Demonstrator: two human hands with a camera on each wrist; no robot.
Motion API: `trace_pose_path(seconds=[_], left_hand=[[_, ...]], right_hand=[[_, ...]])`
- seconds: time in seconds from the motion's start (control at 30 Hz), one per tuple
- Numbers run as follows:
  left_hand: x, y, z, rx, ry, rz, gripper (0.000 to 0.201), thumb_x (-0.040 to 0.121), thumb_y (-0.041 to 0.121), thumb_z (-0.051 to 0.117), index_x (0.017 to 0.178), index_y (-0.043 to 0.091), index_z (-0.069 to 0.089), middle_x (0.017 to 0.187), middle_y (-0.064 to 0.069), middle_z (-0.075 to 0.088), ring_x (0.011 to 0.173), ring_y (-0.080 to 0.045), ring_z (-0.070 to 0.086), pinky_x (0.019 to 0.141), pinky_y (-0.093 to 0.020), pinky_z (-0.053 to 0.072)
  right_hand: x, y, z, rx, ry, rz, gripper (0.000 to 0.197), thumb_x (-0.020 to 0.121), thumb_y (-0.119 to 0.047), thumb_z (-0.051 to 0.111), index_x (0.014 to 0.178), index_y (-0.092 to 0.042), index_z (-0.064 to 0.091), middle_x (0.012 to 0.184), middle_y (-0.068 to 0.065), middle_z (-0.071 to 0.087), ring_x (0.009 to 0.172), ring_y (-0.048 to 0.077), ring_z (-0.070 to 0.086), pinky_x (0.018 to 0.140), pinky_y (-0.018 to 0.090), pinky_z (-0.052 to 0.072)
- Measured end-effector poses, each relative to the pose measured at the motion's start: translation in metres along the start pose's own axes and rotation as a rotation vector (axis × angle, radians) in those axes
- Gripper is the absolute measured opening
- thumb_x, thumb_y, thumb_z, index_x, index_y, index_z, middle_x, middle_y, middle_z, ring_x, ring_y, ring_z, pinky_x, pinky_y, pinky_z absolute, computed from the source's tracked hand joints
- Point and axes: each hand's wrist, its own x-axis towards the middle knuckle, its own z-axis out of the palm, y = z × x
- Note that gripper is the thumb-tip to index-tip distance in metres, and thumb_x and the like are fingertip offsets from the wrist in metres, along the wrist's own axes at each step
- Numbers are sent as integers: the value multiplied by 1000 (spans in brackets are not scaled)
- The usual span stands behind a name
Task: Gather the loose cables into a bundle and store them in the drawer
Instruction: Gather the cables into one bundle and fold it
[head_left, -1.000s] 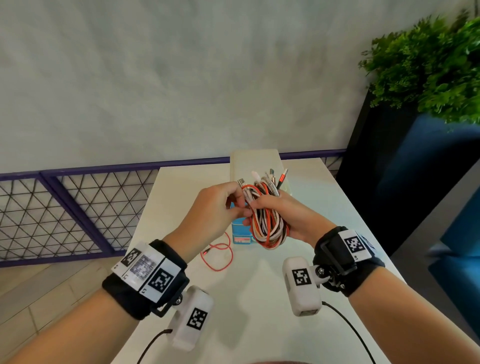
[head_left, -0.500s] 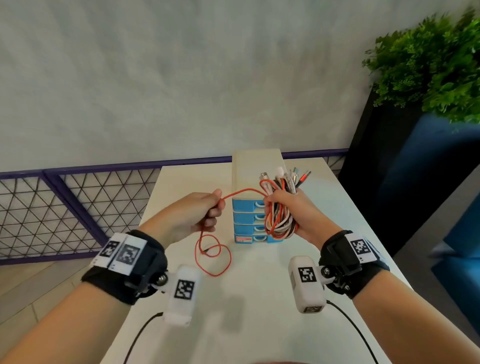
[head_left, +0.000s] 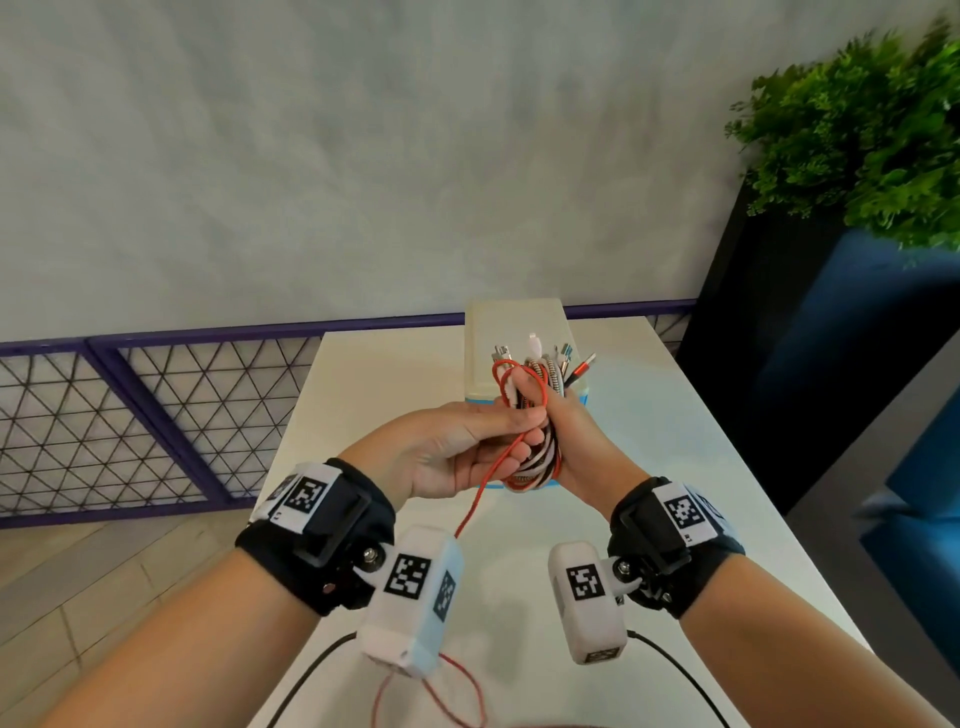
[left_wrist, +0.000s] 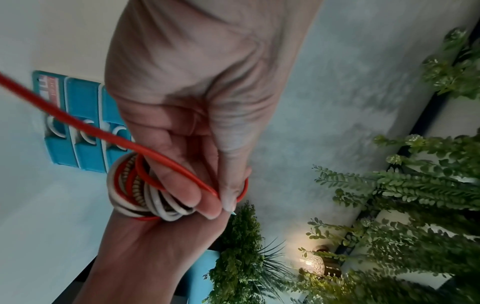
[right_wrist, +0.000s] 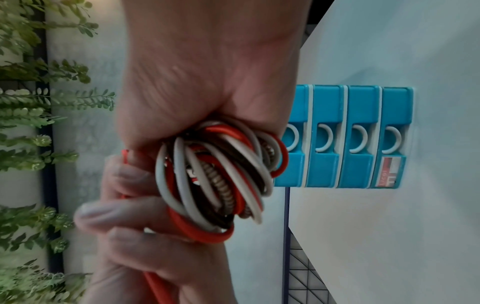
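My left hand (head_left: 457, 452) pinches the red cable (head_left: 480, 493), fingers (left_wrist: 182, 185) curled on it; its tail hangs to the desk (head_left: 675, 467), not yet wound in. My right hand (head_left: 576, 441) grips the bundle (right_wrist: 221, 181), fingers wrapped tight. Drawer unit (right_wrist: 348, 135) behind: all drawers shut. Left to do, I judge: finish winding, open drawer, stow.

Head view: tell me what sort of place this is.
Probably an indoor lounge or office corner, though that is a guess. A white table stands against a plain grey wall, with a purple mesh railing behind it and leafy plants in a dark planter beside it.
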Motion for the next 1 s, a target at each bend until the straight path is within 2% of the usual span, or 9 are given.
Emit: trace_pose_path(seconds=[0.13,0.23,0.3,0.4,0.5,0.63,0.8,0.9,1.0], left_hand=[[-2,1,0,10,8,-21,14,82,22,69,76,9,69,60,1,69,49,-4,63,48,-14,54],[-3,-1,1,6,19,-19,13,82,21,71,77,8,69,62,0,70,49,-4,63,48,-15,54],[-3,-3,1,12,28,-16,13,82,20,71,77,9,69,64,0,70,49,-5,63,49,-15,55],[-1,-6,1,130,66,25,15,85,20,68,73,11,66,61,1,65,45,-5,57,45,-15,51],[1,-10,1,232,89,142,23,91,28,60,72,17,59,57,5,51,38,-5,34,38,-16,31],[-1,-23,-8,166,-82,106,31,100,35,39,77,19,50,51,7,30,41,-6,18,40,-17,17],[-3,-61,-29,384,-296,-67,33,103,28,34,76,20,51,58,7,32,46,-7,23,49,-19,22],[1,-64,-39,825,-173,-11,29,102,21,37,85,18,60,64,7,44,47,-3,35,50,-15,29],[12,-49,-45,1177,174,264,24,96,15,46,88,15,69,67,10,57,49,3,49,48,-8,34]], right_hand=[[-7,2,-3,130,-78,40,34,83,-46,59,86,-14,68,85,7,65,80,20,65,74,31,53],[-12,-1,-2,158,-137,38,55,84,-60,51,103,-11,67,98,10,71,95,22,69,89,34,54],[-12,-1,0,75,-141,35,64,80,-63,57,113,-9,65,104,11,72,100,24,69,90,35,54],[-9,1,0,-77,-15,-16,37,75,-34,73,100,-8,63,76,5,69,74,19,69,65,30,55],[-3,-3,-1,-145,127,-58,17,81,-11,65,96,-5,59,64,11,61,52,20,62,52,30,51],[11,-18,-16,43,321,-187,8,86,-5,58,93,-5,55,73,14,65,60,26,64,62,40,56],[17,-35,-43,267,310,-207,15,83,-9,62,96,-3,56,93,19,60,80,24,68,75,42,57],[9,-40,-41,219,194,-120,19,81,-11,63,96,-2,56,89,18,63,76,24,70,66,34,57],[-2,-43,-33,-18,51,32,14,82,-6,62,93,-2,58,77,16,69,70,23,72,62,33,59]])
